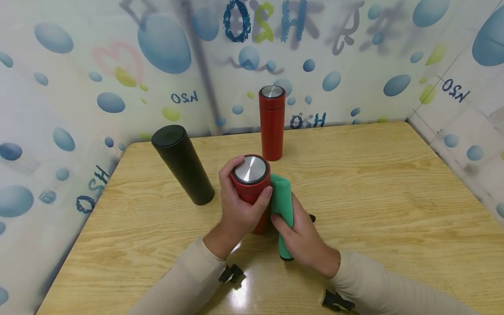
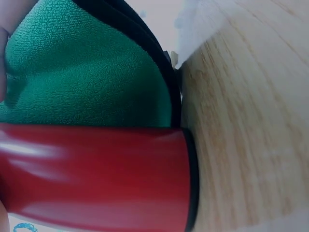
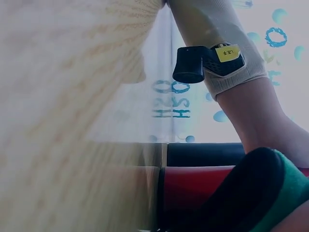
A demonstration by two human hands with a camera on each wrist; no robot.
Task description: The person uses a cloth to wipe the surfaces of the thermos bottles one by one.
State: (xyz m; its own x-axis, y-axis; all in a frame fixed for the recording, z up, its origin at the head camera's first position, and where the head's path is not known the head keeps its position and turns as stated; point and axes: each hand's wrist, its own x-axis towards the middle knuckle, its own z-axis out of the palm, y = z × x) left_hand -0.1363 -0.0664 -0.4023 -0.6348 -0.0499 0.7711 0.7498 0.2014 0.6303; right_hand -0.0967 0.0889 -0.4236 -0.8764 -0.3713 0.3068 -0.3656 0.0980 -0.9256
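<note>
With left fingers (image 1: 229, 169) curled round the red flask (image 1: 250, 170), right fingers (image 1: 281, 225) pinching green cloth (image 1: 281, 196) beside them should press evenly.

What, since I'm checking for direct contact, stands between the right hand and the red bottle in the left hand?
Only the cloth: the right hand holds it along the right side of the bottle, which the left hand grips near its top. Nothing else visible stands between them.

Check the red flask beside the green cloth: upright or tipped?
The red flask is upright: silver lid up, black base rim against the table in the left wrist view.
</note>
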